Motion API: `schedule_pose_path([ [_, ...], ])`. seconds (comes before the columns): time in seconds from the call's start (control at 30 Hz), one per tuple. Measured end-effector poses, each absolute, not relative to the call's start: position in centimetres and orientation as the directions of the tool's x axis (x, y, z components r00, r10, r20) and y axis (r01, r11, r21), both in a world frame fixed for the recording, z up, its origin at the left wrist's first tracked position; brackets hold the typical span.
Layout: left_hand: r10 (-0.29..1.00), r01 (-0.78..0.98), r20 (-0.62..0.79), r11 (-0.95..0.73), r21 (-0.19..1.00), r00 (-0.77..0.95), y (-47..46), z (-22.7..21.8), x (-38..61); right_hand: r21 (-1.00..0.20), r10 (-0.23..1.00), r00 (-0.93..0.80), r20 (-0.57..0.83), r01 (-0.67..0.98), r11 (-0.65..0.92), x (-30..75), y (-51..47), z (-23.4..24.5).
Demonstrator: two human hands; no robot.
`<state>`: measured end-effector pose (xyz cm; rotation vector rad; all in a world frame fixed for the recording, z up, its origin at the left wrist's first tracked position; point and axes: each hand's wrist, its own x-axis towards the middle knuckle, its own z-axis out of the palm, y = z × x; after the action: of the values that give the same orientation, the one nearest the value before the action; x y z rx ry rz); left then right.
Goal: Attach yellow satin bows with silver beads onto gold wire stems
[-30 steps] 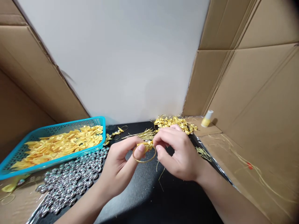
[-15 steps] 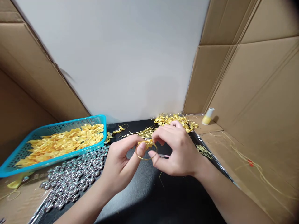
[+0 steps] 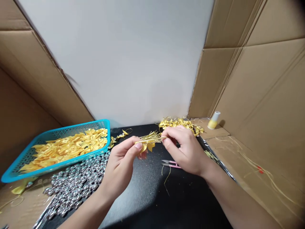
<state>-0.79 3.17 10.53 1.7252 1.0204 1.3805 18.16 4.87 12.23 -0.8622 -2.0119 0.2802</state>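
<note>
A black counter sits between cardboard walls, with a blue basket of yellow bows at the left and silver beads in front of it. The left hand pinches a yellow bow in a closed thumb-and-finger grip over the counter's middle. The right hand also has its grip closed, fingertips just right of the bow (what they pinch is unclear). Half a second ago a gold ring showed as an open loop; now it does not, and pink snips lie more uncovered.
</note>
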Motion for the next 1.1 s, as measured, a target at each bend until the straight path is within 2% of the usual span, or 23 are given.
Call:
schedule_pose_path([
  [0.1,0.899,0.124,0.417,-0.432,0.893,0.130,3.1,10.4,-0.7,-0.541,0.679,-0.325,0.658,0.423,0.727,17.8,4.7,12.1],
  [0.27,0.909,0.073,0.382,-0.397,0.915,0.167,2.8,10.5,-0.6,-0.791,0.798,-0.319,0.512,0.188,0.582,16.5,4.1,11.3],
  [0.33,0.907,0.050,0.378,-0.393,0.918,0.185,2.7,10.6,-0.6,-0.841,0.821,-0.341,0.458,0.132,0.524,16.2,3.9,11.1],
  [0.47,0.907,0.050,0.357,-0.376,0.925,0.222,2.8,10.6,-0.5,-0.876,0.849,-0.351,0.395,0.136,0.464,16.1,3.9,11.1],
  [0.53,0.913,0.060,0.333,-0.356,0.933,0.235,2.9,10.6,-0.4,-0.907,0.838,-0.418,0.350,0.073,0.415,16.2,4.3,11.2],
  [0.63,0.925,0.061,0.291,-0.314,0.947,0.244,3.2,10.6,-0.5,-0.969,0.827,-0.509,0.240,-0.075,0.235,16.3,5.1,11.1],
  [0.77,0.938,0.048,0.250,-0.269,0.962,0.242,3.7,10.5,-0.7,-0.992,0.867,-0.491,0.081,-0.123,0.023,16.4,5.9,10.9],
  [0.87,0.952,0.058,0.241,-0.256,0.965,0.188,4.2,10.5,-0.8,-0.992,0.875,-0.481,0.048,-0.125,-0.014,16.4,6.1,10.9],
  [1.0,0.963,0.093,0.262,-0.266,0.959,0.056,4.8,10.5,-0.9,-0.996,0.900,-0.432,0.061,-0.087,0.026,16.6,6.6,10.8],
  [1.1,0.957,0.212,0.276,-0.288,0.934,0.088,5.0,10.5,-1.0,-0.998,0.914,-0.403,0.058,-0.044,0.043,16.9,7.0,10.6],
])
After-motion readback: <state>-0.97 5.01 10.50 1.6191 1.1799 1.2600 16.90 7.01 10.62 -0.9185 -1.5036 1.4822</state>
